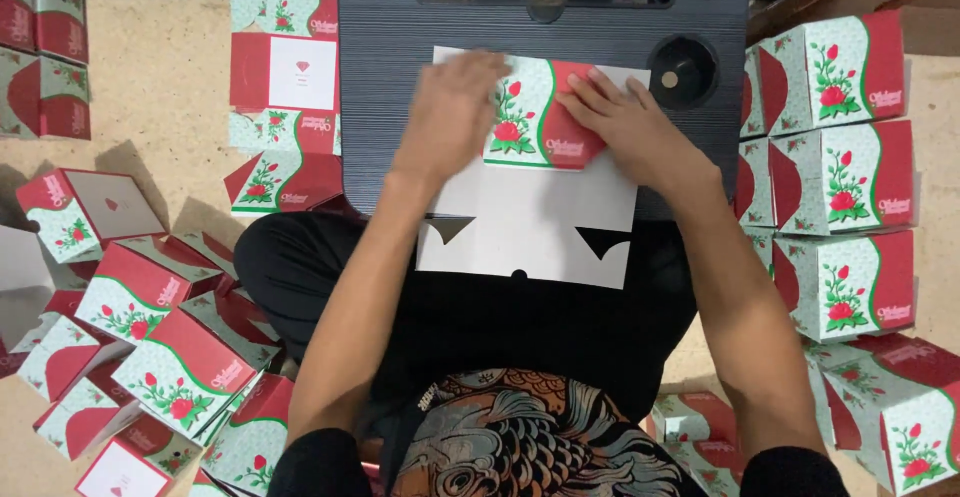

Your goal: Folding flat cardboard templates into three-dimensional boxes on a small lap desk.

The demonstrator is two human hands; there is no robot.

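The left hand is lying flat, fingers spread wide, pressing on the left part of a flat carton, gripping nothing. The right hand is also lying flat with fingers close together, pressing on a folded flap of the carton, the flap showing its printed side: pale green with red roses and a red curved panel. Neither hand is grasping; both are pushing down on the sheet.

The carton is lying white side up on a dark lap desk, its near part hanging over the desk's near edge onto the person's lap. Two dark triangular cutouts are showing in the near half of the sheet. The desk is carrying a long slot along its far edge and a round cup recess at its far right, just beside the right hand.

To the left of the desk, flat unfolded sheets are lying on the floor. Further left and near, a loose heap of made boxes is spreading across the floor. To the right, more boxes are standing stacked in a neat column, well apart from the hands.
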